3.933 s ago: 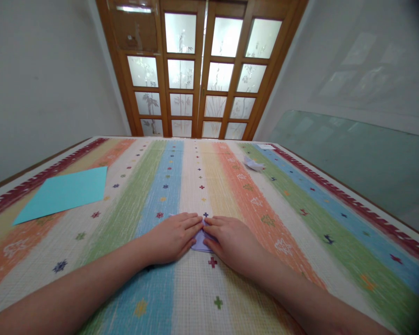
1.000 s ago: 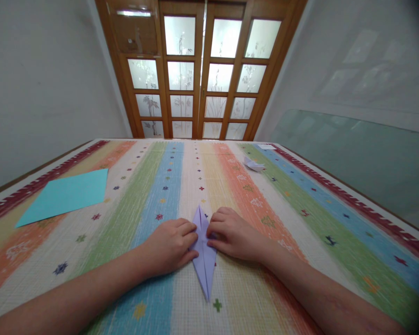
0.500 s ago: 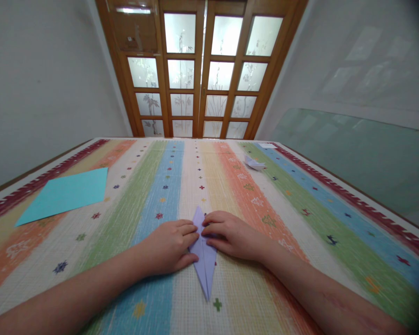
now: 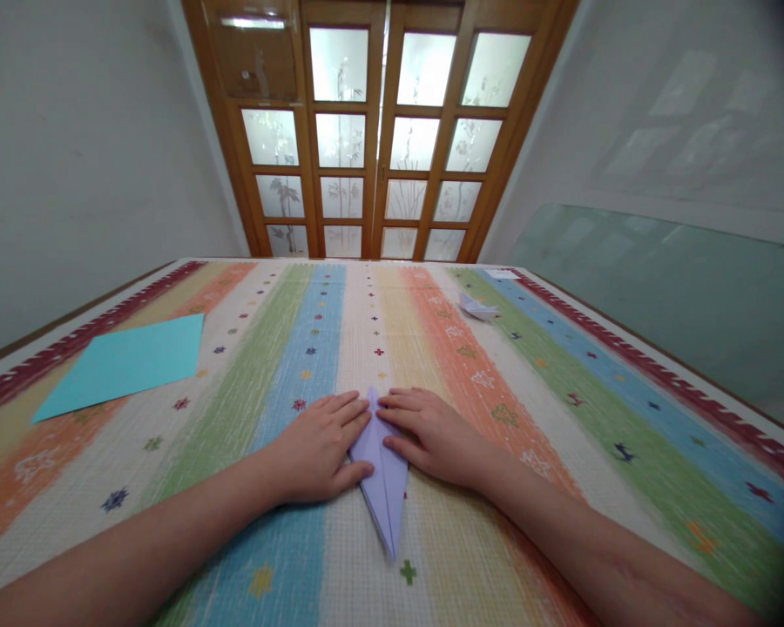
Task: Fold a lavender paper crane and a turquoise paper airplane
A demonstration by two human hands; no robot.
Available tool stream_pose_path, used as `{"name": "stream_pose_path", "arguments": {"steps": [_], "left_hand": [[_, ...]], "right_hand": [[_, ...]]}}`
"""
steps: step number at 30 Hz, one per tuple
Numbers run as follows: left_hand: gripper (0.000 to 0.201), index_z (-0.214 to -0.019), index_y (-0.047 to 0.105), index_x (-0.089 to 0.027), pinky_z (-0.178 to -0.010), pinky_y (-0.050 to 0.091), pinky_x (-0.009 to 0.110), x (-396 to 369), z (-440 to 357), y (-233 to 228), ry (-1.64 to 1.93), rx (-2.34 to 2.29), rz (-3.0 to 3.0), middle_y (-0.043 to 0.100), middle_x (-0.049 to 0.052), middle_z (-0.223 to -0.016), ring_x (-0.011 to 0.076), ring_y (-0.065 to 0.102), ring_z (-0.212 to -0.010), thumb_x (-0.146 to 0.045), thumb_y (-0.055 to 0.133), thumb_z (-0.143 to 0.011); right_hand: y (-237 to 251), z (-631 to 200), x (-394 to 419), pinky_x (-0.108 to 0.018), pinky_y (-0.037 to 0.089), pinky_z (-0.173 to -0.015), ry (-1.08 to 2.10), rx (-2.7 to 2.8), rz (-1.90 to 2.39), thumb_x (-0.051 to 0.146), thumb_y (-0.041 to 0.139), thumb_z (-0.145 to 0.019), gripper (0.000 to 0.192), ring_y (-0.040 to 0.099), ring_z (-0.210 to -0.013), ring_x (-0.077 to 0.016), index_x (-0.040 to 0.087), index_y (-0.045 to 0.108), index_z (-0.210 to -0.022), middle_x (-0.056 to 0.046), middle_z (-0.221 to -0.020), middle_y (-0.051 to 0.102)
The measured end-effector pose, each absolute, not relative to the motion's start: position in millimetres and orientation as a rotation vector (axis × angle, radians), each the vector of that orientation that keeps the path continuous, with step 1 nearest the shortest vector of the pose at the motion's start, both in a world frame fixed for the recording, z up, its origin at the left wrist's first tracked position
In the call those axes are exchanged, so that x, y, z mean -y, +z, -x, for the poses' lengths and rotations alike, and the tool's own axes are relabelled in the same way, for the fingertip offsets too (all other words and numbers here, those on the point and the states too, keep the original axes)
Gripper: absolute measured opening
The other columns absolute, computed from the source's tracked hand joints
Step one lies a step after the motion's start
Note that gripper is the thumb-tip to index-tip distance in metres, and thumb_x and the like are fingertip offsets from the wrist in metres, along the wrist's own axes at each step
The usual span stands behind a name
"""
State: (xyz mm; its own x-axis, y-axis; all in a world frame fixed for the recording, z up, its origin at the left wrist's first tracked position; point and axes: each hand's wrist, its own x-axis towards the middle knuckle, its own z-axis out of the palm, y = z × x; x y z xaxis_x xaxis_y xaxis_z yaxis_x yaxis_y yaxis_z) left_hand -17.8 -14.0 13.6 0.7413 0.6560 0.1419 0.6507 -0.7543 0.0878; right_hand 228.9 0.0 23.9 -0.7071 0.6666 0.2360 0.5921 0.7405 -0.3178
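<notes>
A narrow diamond of folded lilac origami paper [image 4: 387, 492] lies on the table in front of me, one point facing me, with a crease down its middle. My left hand [image 4: 323, 448] holds its left edge, fingers together near the top point and thumb on the paper lower down. From the right, my right hand [image 4: 435, 435] pins the upper right edge, with fingertips close to the narrow far tip. Both hands are closed over the paper's edges, which they partly hide. The fingertips of the two hands nearly meet at the top.
A flat turquoise sheet of paper [image 4: 127, 361] lies at the left of the striped tablecloth [image 4: 235, 540]. A small folded lilac paper piece [image 4: 476, 306] sits at the far right. Beyond the table stand wooden doors with glass panes [image 4: 343, 139].
Both hands have shifted slightly along the paper toward its far tip. More of the paper's middle shows between them now. The other papers have stayed put.
</notes>
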Motion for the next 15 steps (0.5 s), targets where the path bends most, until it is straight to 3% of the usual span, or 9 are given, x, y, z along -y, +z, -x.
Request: {"name": "stream_pose_path", "arguments": {"steps": [4,7,15], "left_hand": [[0.048,-0.132,0.06,-0.012,-0.115,0.037,0.047,9.4,10.2,12.2,0.375,-1.145,-2.874,0.059,0.015,-0.14,0.0302,0.049,-0.135,-0.045,0.047,-0.099],[0.044,-0.125,0.063,-0.011,-0.113,0.039,0.047,8.0,7.4,11.7,0.435,-1.146,-2.887,0.062,0.015,-0.134,0.0307,0.051,-0.132,-0.043,0.052,-0.097],[0.056,-0.144,0.049,-0.009,-0.115,0.034,0.048,8.9,7.7,10.0,0.288,-1.134,-2.949,0.052,0.016,-0.147,0.032,0.043,-0.139,-0.044,0.044,-0.1]], "right_hand": [[20.8,-226.1,-1.4,-0.05,0.039,-0.107,0.284,2.59,0.977,0.032,0.056,-0.097,0.036,0.056,-0.125,-0.0276,0.018,0.065,-0.129,-0.013,-0.128,0.067],[19.3,-224.6,-1.6,-0.05,0.04,-0.108,0.262,2.579,0.994,0.032,0.056,-0.097,0.036,0.055,-0.127,-0.0285,0.017,0.066,-0.128,-0.013,-0.127,0.067],[15.4,-223.2,-1.7,-0.051,0.038,-0.111,0.214,2.604,1.035,0.031,0.053,-0.097,0.04,0.052,-0.131,-0.0305,0.015,0.063,-0.132,-0.013,-0.133,0.065]]}}
